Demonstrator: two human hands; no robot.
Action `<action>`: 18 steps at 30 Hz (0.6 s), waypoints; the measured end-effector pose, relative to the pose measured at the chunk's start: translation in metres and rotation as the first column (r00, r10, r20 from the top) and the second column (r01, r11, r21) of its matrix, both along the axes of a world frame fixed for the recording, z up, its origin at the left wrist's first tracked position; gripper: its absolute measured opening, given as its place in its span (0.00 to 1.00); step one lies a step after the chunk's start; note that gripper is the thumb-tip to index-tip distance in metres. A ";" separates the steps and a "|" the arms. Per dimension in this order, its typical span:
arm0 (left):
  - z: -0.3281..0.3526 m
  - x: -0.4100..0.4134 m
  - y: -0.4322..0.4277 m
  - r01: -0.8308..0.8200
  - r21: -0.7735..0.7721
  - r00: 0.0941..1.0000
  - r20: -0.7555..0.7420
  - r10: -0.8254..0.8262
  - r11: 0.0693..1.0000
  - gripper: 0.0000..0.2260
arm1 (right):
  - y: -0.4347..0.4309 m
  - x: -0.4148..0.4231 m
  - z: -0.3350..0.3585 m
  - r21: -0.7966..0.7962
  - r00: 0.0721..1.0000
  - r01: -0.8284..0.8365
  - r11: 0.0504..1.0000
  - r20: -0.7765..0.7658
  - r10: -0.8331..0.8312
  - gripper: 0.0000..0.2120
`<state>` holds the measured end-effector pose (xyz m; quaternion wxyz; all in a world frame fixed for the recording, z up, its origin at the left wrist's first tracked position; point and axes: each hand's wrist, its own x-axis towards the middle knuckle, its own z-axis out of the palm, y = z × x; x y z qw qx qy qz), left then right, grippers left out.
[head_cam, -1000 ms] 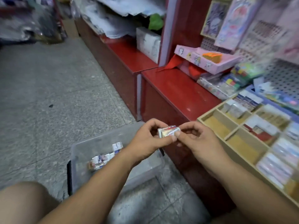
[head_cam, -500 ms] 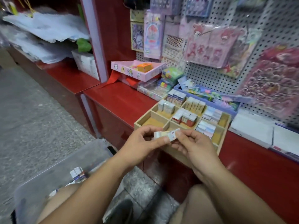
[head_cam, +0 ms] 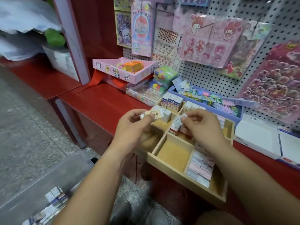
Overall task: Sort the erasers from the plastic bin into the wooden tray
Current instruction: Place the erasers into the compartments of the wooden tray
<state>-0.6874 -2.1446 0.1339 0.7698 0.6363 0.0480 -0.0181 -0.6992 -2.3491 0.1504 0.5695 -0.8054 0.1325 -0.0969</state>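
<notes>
My left hand (head_cam: 132,127) pinches a cream-sleeved eraser (head_cam: 153,114) above the left end of the wooden tray (head_cam: 181,173). My right hand (head_cam: 202,127) pinches a second, white-wrapped eraser (head_cam: 177,121) over the tray's middle compartments. The tray sits on the red counter (head_cam: 97,103), divided into compartments; several hold rows of boxed erasers, and one near compartment (head_cam: 172,154) is bare. The clear plastic bin (head_cam: 40,184) stands on the floor at lower left with loose erasers (head_cam: 53,197) in it.
A pegboard wall of sticker packs (head_cam: 211,41) hangs behind the counter. A pink box (head_cam: 123,69), stacked colourful packs (head_cam: 164,75) and a blue tray (head_cam: 211,101) crowd the counter behind the wooden tray. White boxes (head_cam: 258,138) lie to its right. Grey floor (head_cam: 24,127) spreads left.
My hands, which held the erasers together between them, have separated, each now with its own eraser. They moved forward over the wooden tray as my view swung right from the bin.
</notes>
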 end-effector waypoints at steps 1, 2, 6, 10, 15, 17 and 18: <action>-0.003 0.005 0.003 -0.023 -0.009 1.000 -0.003 0.023 1.000 0.07 | 0.003 0.014 -0.002 -0.149 1.000 -0.022 0.989 0.013 0.025 0.05; -0.005 0.008 0.007 -0.046 -0.018 0.999 -0.008 0.046 0.999 0.07 | 0.008 0.026 -0.005 -0.299 0.998 -0.055 0.953 0.013 0.062 0.05; -0.008 0.020 0.017 -0.063 -0.016 0.997 -0.041 0.062 0.998 0.06 | 0.035 0.065 -0.013 -0.715 0.980 -0.185 0.674 -0.080 0.184 0.08; -0.009 0.024 0.024 -0.026 0.009 0.998 -0.057 0.027 1.000 0.06 | 0.049 0.090 -0.023 -0.848 0.969 -0.225 0.480 -0.145 0.199 0.11; -0.013 0.025 0.030 -0.031 0.041 0.998 -0.048 0.033 0.999 0.08 | 0.052 0.096 -0.031 -0.897 0.969 -0.203 0.394 -0.127 0.211 0.11; -0.013 0.025 0.029 -0.027 0.049 0.999 -0.035 0.029 0.998 0.08 | 0.052 0.095 -0.032 -0.890 0.972 -0.190 0.415 -0.111 0.206 0.12; -0.013 0.025 0.029 -0.024 0.056 0.999 -0.027 0.025 0.998 0.08 | 0.052 0.094 -0.032 -0.885 0.974 -0.181 0.429 -0.101 0.203 0.12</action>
